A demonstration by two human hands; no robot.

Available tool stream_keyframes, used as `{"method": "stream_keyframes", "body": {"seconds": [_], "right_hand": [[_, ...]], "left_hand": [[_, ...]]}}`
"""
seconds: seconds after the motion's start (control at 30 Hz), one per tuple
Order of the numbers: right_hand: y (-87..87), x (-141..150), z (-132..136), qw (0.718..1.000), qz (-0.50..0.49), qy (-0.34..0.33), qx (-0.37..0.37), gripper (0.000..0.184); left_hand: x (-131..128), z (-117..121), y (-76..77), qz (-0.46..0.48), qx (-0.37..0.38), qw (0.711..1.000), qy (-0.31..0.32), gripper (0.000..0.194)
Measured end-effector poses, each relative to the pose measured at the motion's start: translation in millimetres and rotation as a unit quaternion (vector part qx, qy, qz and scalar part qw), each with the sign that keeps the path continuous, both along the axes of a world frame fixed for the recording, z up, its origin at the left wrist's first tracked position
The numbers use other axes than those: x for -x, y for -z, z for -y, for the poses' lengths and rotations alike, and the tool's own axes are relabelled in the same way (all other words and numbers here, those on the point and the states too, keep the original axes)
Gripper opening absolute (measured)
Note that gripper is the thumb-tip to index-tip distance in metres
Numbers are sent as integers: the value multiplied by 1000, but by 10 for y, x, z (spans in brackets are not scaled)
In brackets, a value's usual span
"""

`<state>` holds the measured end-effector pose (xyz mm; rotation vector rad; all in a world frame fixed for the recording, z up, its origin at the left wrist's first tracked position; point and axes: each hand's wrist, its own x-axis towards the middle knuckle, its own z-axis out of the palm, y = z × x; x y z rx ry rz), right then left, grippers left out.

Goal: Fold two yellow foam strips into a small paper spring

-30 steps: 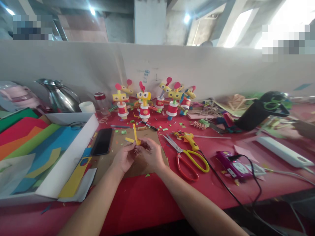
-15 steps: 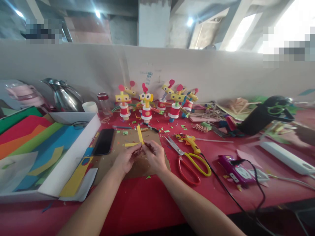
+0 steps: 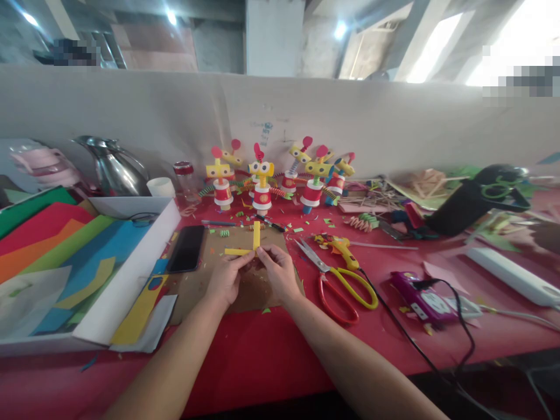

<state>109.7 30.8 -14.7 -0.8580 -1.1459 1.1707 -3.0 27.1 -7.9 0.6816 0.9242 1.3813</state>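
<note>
Yellow paper strips (image 3: 256, 234) above brown cardboard (image 3: 192, 294), meeting at right angle. Left hand (image 3: 226, 277) and right hand (image 3: 279, 271) both pinching strips where they meet, fingertips nearly together. Scissors (image 3: 322, 267) right of cardboard, white box (image 3: 126, 277) left, figures (image 3: 262, 197) behind.

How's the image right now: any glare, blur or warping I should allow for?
Head view: bright opening at upper right washed out, ceiling lights flaring; head view: wide-angle stretch toward the sides, metal jug seeming to lean, pixel blocks over patches near both upper corners; head view: yellow strips legible, fine detail between the fingertips too small to tell.
</note>
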Motion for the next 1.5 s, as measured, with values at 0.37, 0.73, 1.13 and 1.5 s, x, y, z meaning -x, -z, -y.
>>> {"method": "stream_keyframes", "body": {"seconds": [0.37,0.73,1.13,1.5], "right_hand": [[21,78,27,999,-21,20,-18,19],[85,44,-14,997,61,38,-33,19],[62,-8,-12,989,122,62,-61,19],[-18,23,14,999,-28,-31,0,22]], "left_hand": [[-52,-9,19,43,16,998,-47,22],[5,-16,-18,14,-1,1000,-4,22],[15,-14,2,-7,0,1000,0,22],[95,-53,-54,96,70,992,52,6]]}}
